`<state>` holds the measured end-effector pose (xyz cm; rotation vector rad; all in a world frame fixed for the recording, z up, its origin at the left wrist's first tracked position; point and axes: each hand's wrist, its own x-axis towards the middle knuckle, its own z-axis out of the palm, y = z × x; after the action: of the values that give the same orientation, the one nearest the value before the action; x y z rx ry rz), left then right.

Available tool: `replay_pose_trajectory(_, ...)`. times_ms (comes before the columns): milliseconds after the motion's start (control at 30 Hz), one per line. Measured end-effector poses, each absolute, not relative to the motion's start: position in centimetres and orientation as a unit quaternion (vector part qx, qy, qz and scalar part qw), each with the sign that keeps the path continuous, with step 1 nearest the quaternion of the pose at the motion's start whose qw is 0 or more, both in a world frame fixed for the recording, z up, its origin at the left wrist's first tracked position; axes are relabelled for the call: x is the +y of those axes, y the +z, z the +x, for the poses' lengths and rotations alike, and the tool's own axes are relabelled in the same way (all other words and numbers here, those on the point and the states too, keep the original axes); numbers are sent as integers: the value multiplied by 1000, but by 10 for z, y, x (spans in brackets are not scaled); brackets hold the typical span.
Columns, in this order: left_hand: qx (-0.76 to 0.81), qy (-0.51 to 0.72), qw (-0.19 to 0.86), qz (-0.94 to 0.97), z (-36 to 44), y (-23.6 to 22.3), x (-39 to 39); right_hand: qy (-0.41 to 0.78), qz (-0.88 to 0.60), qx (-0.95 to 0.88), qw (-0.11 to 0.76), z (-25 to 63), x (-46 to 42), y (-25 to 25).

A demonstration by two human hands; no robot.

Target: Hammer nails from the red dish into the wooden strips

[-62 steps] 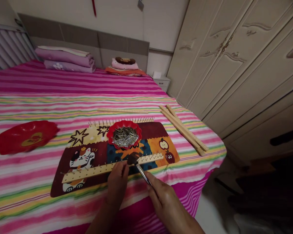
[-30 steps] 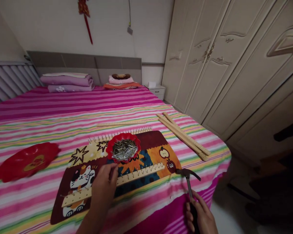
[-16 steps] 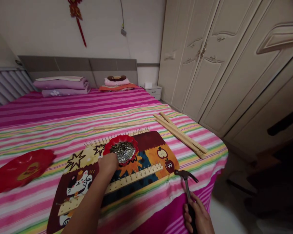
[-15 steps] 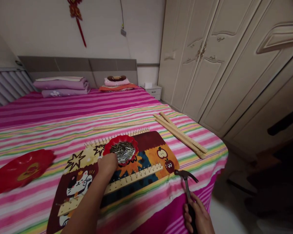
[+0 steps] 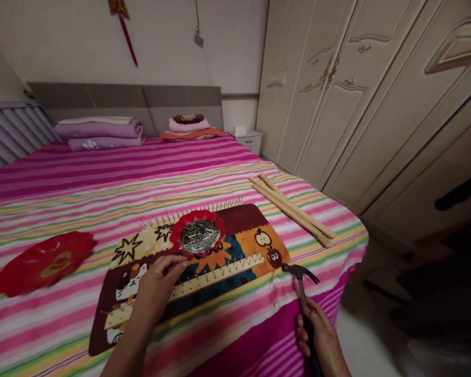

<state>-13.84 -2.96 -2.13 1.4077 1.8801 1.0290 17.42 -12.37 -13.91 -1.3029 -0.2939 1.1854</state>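
My right hand (image 5: 317,332) is wrapped round the black handle of a claw hammer (image 5: 303,285), its head near the mat's right corner. My left hand (image 5: 163,280) has its fingers pinched together just below the red bowl; whatever they hold is too small to make out. The scalloped red bowl (image 5: 174,243) is heaped with loose nails (image 5: 200,236) and stands on the patterned mat (image 5: 241,217). Across the mat lies a wooden strip (image 5: 214,276) with a row of nails standing along its right part and holes further left. My left forearm hides some of it.
A second nail-studded strip (image 5: 172,214) runs along the mat's far edge, with a bare strip (image 5: 192,197) behind it. Several wooden strips (image 5: 294,209) lie crossed at the right. A red lid (image 5: 43,264) rests at the left. Folded bedding (image 5: 102,133) sits by the headboard.
My left hand has drawn back from the nails in the bowl, toward me and slightly left, fingers pinched. My right hand keeps its hold on the hammer. The view has shifted slightly.
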Motion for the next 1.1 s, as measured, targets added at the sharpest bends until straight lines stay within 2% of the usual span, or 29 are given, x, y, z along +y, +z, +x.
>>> replay_pose_trajectory(233,717,402,329,464,-131,-52,-72,523,-567,-140,621,174,-126,-131)
replay_pose_trajectory(633,734,446,313,405,-102,-88,-67,524,-561,-146,625,173,-128,-130)
replay_pose_trajectory(933,748,427,279,425,-100,-89,-67,522,-560,-149,626,173,-129,-129)
replay_pose_trajectory(1100,726,433,205,492,-98,-95,-65,510,-567,-154,628,170,-130,-128)
